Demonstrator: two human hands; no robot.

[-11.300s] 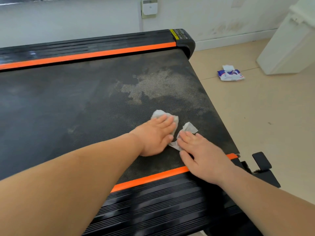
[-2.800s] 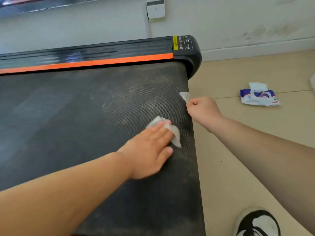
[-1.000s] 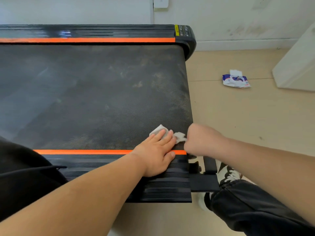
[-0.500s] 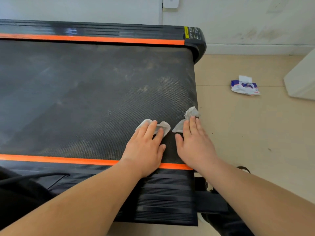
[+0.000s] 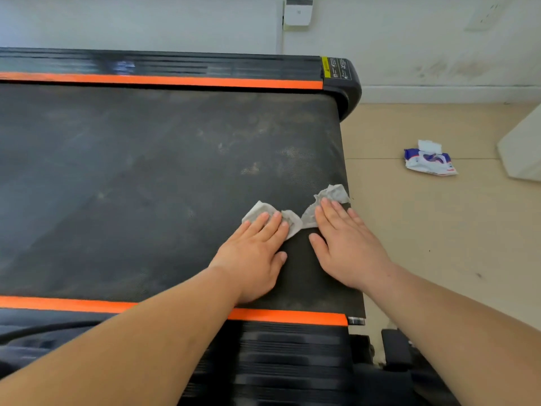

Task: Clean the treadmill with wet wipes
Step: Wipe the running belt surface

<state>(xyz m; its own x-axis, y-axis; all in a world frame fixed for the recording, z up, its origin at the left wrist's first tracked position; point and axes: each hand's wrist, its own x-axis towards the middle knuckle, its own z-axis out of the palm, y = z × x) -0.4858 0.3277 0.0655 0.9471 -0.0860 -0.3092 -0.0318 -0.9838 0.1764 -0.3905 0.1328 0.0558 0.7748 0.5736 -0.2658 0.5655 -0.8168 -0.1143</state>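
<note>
Lower centre of frame: both forearms reach in from the bottom edge onto the treadmill belt (image 5: 146, 186).

- Left hand (image 5: 254, 253): palm down on the belt, fingers straight and close together, thumb tucked alongside. Fingertips press on a crumpled grey-white wipe (image 5: 254, 210), which sticks out ahead of them and to their right.
- Right hand (image 5: 348, 247): also flat, fingers straight and slightly fanned, thumb held apart toward the left. Fingertips rest on a second wipe (image 5: 333, 194), bunched at the belt's right edge.
- Neither hand curls round its wipe; both pin it down with flat fingers.
- Adjacent corners of the two wipes come together between the hands; cannot tell whether they touch.
- Belt surface: dark, textured, with pale dusty patches in the middle right area above the hands.
- Orange stripe (image 5: 175, 81) runs along the far side of the belt, another orange stripe (image 5: 58, 304) along the near side, passing under the left forearm.
- Black ribbed rail (image 5: 292, 361) fills the bottom of the frame.
- Black end cap (image 5: 348, 89) with a yellow label (image 5: 325, 67), upper right of the treadmill.
- Wet wipes pack (image 5: 429, 161) lies on the beige floor (image 5: 439, 230) at right, well apart from the treadmill, flap up.
- White object (image 5: 524, 150) cut off by the right edge, near the pack.
</note>
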